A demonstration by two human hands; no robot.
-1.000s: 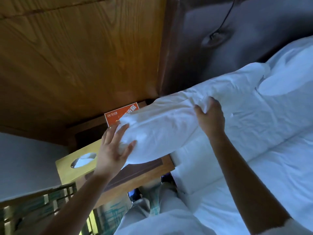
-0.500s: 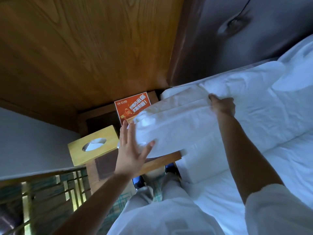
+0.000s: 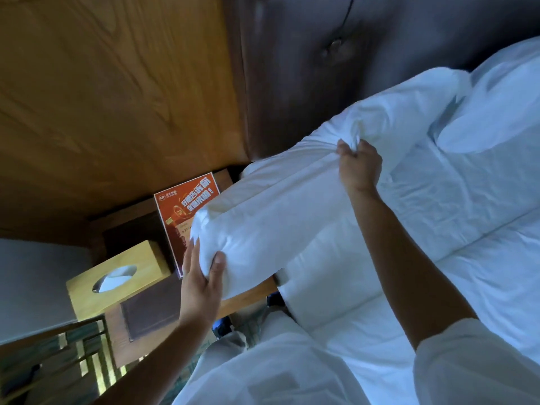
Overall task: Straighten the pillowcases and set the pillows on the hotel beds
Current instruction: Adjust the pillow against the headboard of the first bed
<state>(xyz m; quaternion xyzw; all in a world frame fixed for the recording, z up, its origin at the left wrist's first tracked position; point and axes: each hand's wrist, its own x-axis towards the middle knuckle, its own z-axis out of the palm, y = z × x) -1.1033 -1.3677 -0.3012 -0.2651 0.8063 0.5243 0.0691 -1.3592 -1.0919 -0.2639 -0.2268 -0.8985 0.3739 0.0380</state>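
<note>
Nearest the camera, white clothing (image 3: 263, 372) is seen at the bottom edge, with a white sleeve (image 3: 479, 361) on the right arm. Both forearms are extended forward and away from the body.

The left hand (image 3: 201, 285) is held palm toward the near end of the pillow (image 3: 280, 217). The thumb is pressed into the pillow's underside and the fingers are laid up along its end face; the grip is closed on the pillow end. This end of the pillow overhangs the bedside worktop (image 3: 248, 299).

The right arm is stretched further out, over the bed (image 3: 473, 258). The right hand (image 3: 359, 168) is fisted, knuckles up, and a bunch of pillowcase fabric is pinched in it on the pillow's upper edge; creases are seen radiating from that grip.

The pillow is white and long, and lies slanted from the worktop edge up toward the headboard (image 3: 336, 68). Its far part rests on the bed's head end, against the headboard. A second pillow (image 3: 496, 112) is seen just beyond it, at the right edge.

On the worktop, a wooden tissue box (image 3: 117, 282) is noted, with a white tissue showing in its oval opening. An orange card (image 3: 178, 211) stands behind it, partly covered by the pillow end. A dark mat (image 3: 152, 311) lies near the box.

Farthest back, a wood wall panel (image 3: 117, 97) is seen beside the dark padded headboard.
</note>
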